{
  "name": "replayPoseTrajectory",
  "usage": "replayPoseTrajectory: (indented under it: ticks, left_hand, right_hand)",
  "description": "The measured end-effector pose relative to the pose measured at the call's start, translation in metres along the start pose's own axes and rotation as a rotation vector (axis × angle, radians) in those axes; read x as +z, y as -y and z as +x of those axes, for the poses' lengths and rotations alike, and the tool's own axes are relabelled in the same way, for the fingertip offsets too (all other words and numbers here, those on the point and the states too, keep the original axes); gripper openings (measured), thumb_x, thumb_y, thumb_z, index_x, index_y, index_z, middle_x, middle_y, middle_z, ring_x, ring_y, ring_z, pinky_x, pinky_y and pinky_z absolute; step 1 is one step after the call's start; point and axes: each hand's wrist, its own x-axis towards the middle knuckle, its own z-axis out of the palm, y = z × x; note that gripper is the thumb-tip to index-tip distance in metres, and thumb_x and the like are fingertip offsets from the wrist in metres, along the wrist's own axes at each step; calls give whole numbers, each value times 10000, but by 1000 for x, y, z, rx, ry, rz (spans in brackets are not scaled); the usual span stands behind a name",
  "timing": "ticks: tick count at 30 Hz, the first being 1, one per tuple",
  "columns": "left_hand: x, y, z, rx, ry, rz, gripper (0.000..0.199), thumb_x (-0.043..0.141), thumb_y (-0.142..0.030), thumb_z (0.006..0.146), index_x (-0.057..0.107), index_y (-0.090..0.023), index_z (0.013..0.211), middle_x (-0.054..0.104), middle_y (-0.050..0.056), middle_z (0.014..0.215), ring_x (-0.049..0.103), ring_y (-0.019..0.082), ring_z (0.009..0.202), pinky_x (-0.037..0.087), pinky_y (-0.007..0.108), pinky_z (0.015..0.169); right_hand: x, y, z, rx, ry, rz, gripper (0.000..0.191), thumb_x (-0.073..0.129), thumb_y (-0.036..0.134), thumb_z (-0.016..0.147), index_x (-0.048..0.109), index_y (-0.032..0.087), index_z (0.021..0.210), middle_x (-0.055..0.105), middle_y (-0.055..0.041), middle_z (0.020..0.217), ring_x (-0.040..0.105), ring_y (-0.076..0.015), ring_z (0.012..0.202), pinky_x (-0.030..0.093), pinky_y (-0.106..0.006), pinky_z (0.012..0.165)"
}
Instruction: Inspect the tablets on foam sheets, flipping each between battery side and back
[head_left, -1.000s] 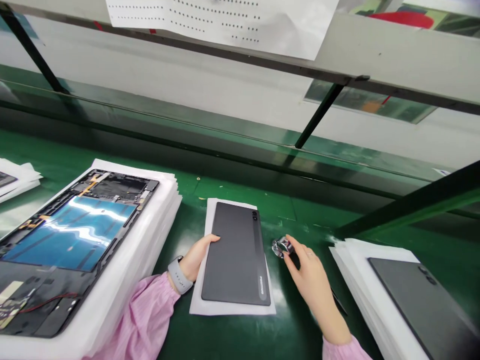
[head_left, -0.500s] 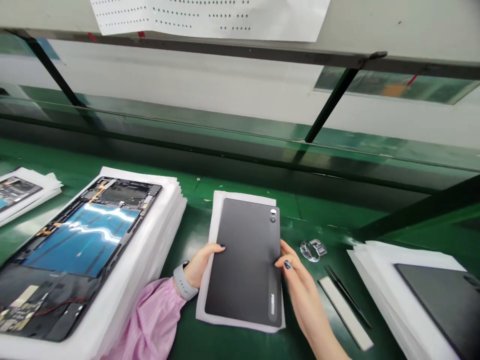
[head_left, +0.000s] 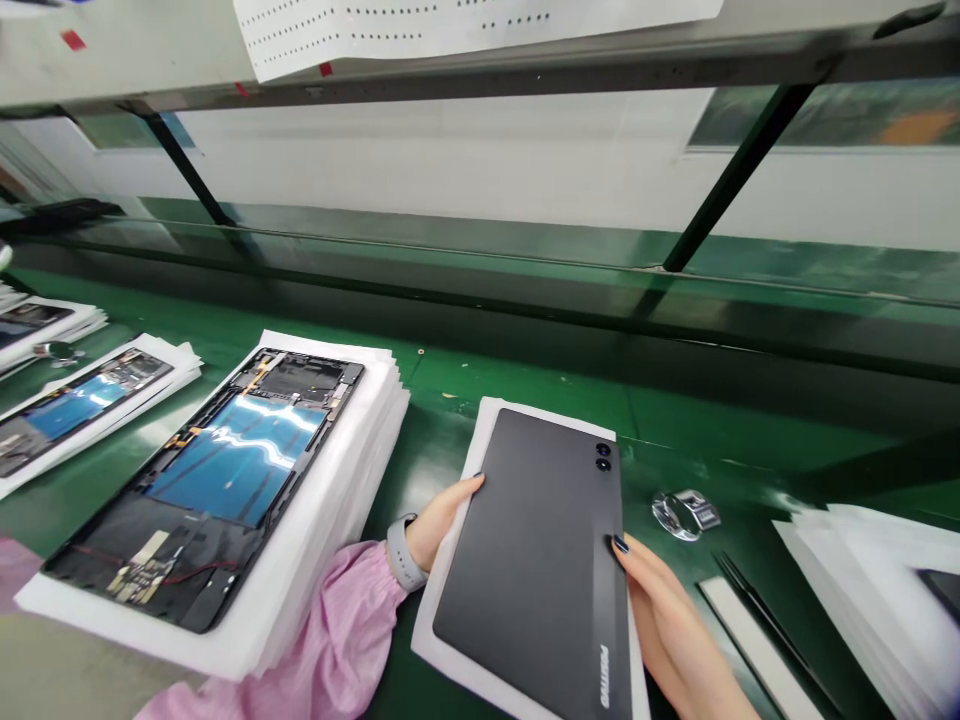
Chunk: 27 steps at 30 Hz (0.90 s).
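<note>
A dark grey tablet [head_left: 536, 560] with two camera lenses at its upper right lies back side up on a white foam sheet [head_left: 499, 412]. My left hand [head_left: 442, 515], with a grey watch band at the wrist, grips the left edge, its thumb on the tablet's side. On the right edge, my right hand [head_left: 667, 610] has its fingertips at the tablet, below the lenses. Both hands hold the tablet together with the sheet. To the left, an opened tablet [head_left: 225, 470] with a blue battery area rests on a thick stack of white sheets [head_left: 352, 480].
Right of my right hand lie a clear round item [head_left: 684, 514], dark tweezers [head_left: 772, 620] and a pale strip [head_left: 757, 650]. Another sheet stack [head_left: 862, 580] stands far right. More opened tablets [head_left: 86, 400] lie far left. A pink sleeve [head_left: 15, 572] shows at the left edge.
The view has turned left, shifting things rightward. The tablet and sheet appear larger and more tilted, with both hands still on them. More of the far-left stacks shows.
</note>
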Motion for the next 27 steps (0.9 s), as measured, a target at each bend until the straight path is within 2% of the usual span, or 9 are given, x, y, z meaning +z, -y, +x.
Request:
replayPoseTrajectory:
  ticks: [4, 10, 12, 15, 17, 20, 23, 25, 27]
  left_hand:
    - [-1, 1, 3, -3, 107, 44, 515, 622, -491, 852, 682, -74, 1147, 772, 99, 995, 707, 225, 929, 482, 293, 873]
    - [-4, 2, 4, -25, 83, 77, 530, 625, -519, 836, 694, -70, 1110, 779, 86, 925, 713, 218, 887, 485, 293, 844]
    - [-4, 1, 3, -26, 30, 74, 483, 654, -469, 814, 702, -61, 1068, 778, 88, 874, 717, 207, 827, 498, 282, 806]
    - [-5, 0, 1, -67, -35, 91, 325, 720, -239, 711, 712, -43, 970, 768, 88, 767, 707, 184, 674, 507, 260, 694]
    - [-6, -1, 0, -98, -48, 91, 280, 698, -132, 652, 713, -38, 915, 758, 91, 716, 701, 183, 626, 504, 254, 646]
    - [-7, -2, -1, -141, -56, 47, 226, 649, -163, 669, 709, -31, 842, 740, 111, 664, 698, 193, 611, 511, 254, 630]
    - [-6, -4, -2, -156, -69, -20, 262, 570, -214, 719, 704, -34, 853, 735, 110, 647, 696, 190, 615, 521, 253, 654]
    - [-5, -6, -3, -151, -82, -67, 302, 518, -211, 740, 700, -32, 902, 743, 108, 661, 702, 195, 629, 525, 258, 664]
    - [-3, -7, -3, -152, -97, -99, 336, 484, -203, 753, 694, -22, 943, 748, 115, 673, 703, 202, 623, 525, 267, 651]
  right_hand:
    - [-1, -1, 6, -9, -148, 21, 489, 944, 454, 361, 784, 219, 759, 770, -65, 847, 698, -310, 912, 587, -343, 740]
    - [1, 3, 4, 7, -86, -2, 457, 940, 425, 430, 788, 187, 789, 769, -83, 827, 718, -314, 831, 594, -340, 668]
    - [1, 3, 3, 17, -30, -33, 447, 930, 439, 477, 791, 179, 812, 770, -93, 838, 723, -315, 802, 596, -352, 666]
    - [-1, 2, 4, 37, 8, -74, 464, 908, 472, 542, 787, 171, 874, 770, -105, 892, 726, -323, 791, 597, -373, 665]
    - [-2, 1, 4, 49, 2, -83, 475, 888, 491, 586, 777, 183, 930, 768, -105, 946, 723, -338, 835, 596, -385, 667]
    - [0, 4, 1, -30, 46, -70, 489, 817, 550, 683, 752, 219, 1037, 743, -97, 1087, 681, -341, 1017, 574, -404, 810]
    - [6, 10, -7, -110, 121, -31, 486, 686, 573, 815, 677, 285, 1207, 677, -66, 1253, 606, -312, 1174, 493, -428, 975]
    - [10, 14, -14, -123, 89, -6, 480, 625, 558, 862, 623, 322, 1280, 643, -41, 1311, 570, -302, 1225, 449, -442, 1031]
    - [12, 14, -19, -159, -6, -13, 457, 614, 551, 865, 647, 310, 1252, 645, -26, 1307, 541, -297, 1258, 402, -418, 1084]
